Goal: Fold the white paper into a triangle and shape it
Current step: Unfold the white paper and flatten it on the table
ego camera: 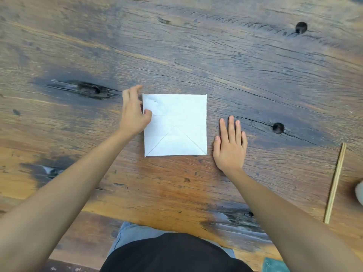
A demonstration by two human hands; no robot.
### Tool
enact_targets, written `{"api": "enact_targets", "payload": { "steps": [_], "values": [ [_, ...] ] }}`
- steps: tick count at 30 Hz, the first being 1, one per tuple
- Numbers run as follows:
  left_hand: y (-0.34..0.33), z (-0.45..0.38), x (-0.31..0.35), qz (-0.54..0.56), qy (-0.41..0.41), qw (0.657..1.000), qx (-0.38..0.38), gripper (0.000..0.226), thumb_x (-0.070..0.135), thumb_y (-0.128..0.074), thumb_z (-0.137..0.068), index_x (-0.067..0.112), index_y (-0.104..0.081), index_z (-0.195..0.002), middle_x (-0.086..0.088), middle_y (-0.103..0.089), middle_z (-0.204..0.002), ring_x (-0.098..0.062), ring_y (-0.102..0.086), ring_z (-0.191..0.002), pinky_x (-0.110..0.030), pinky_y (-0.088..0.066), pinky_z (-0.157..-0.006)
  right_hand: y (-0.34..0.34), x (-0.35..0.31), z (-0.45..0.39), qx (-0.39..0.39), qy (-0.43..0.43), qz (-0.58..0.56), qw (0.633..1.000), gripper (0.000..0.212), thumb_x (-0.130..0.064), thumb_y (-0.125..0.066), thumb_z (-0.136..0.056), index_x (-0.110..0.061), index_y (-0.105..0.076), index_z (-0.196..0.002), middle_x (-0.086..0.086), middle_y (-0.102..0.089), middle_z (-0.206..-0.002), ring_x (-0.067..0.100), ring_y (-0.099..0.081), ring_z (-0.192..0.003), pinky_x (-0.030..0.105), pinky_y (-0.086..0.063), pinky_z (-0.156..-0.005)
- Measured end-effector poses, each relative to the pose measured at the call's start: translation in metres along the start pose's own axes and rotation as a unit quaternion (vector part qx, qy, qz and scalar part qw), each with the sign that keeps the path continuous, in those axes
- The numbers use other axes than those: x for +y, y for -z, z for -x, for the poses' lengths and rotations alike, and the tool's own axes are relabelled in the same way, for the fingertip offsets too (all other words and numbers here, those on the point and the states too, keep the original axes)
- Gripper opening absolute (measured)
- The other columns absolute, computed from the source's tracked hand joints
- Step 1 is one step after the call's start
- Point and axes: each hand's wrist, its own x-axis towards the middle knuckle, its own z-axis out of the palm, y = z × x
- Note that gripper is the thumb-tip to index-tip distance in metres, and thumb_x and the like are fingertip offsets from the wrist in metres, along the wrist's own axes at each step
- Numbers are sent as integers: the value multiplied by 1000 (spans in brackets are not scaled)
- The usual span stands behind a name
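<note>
A square white paper point(176, 114) lies flat on the wooden table point(216, 55), with crease lines forming a triangle in its near half. My left hand point(133, 112) is at the paper's left edge; the thumb rests on the sheet near the upper left, the fingers curl beside and past the edge. Whether it pinches the edge I cannot tell. My right hand point(230, 146) lies flat on the table, palm down and fingers spread, just right of the paper and apart from it.
A thin wooden stick point(335, 183) lies near the right edge. A white object point(359, 193) peeks in at the far right. Dark knot holes point(278, 128) mark the wood. The table's near edge runs by my lap point(172, 252).
</note>
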Motion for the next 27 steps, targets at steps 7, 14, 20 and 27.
{"api": "enact_targets", "payload": {
  "steps": [7, 14, 20, 27],
  "values": [
    [-31, 23, -2, -209, -232, 943, -113, 57, 35, -55, -91, 11, -52, -142, -6, -47, -155, -31, -36, -148, -47, -40, -111, 6, -5, -1, -4, -10, -1, 1000, 58, -38, -29, -108, -28, -21, -164, 1, -16, -173, 21, -12, -160, 43, -13, -127],
    [-86, 27, 18, -262, -242, 913, -198, 87, 57, -51, -92, 19, -16, -162, 3, -5, -172, -23, 2, -159, -49, -7, -128, 28, -22, -15, 6, -42, -191, 981, 56, -15, -44, -105, -14, -32, -160, 4, -21, -171, 19, -16, -159, 49, -20, -125],
    [-98, 7, 45, -234, -287, 910, -188, 70, 38, -45, -101, 13, -18, -162, -2, -10, -171, -24, -3, -159, -46, -6, -129, 30, -42, -38, 1, 26, -111, 994, 56, -22, -41, -106, -16, -33, -160, 2, -23, -171, 18, -17, -159, 44, -18, -126],
    [-89, -17, 21, -274, -233, 925, -124, 63, 35, -26, -107, 11, -8, -163, -4, -4, -172, -22, -2, -159, -49, -5, -128, 10, -41, -55, -6, 32, -11, 999, 58, -36, -27, -107, -21, -23, -164, 2, -17, -172, 17, -16, -159, 45, -18, -125]
  ]
}}
